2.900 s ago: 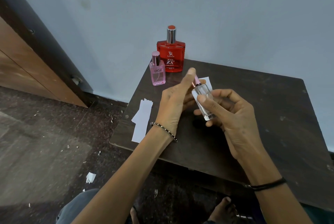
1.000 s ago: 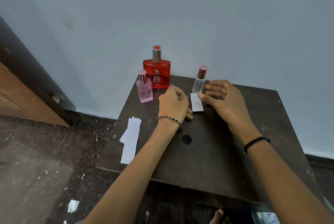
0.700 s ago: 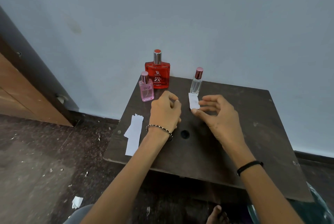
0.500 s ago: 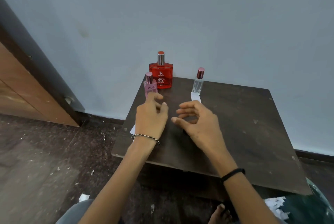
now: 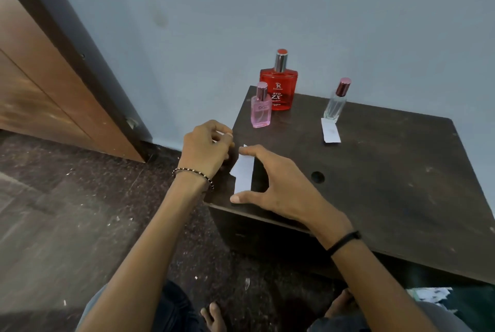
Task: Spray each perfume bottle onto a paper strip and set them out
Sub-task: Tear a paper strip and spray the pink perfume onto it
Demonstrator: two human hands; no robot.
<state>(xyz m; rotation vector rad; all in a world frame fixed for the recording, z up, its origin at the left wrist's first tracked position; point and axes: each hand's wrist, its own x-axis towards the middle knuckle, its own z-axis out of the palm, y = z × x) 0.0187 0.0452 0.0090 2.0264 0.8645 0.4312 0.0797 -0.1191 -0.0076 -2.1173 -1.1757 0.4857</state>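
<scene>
Your right hand (image 5: pixel 278 187) spans the white paper strips (image 5: pixel 244 175) near the dark counter's (image 5: pixel 388 184) left edge, grip apart. Left hand (image 5: pixel 206 149) curled; cannot tell what it holds. Peel one strip only, pinning the rest.

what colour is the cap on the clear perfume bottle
Metallic pinkish-red cap on the clear bottle, seen from the head camera, the only view.
</scene>
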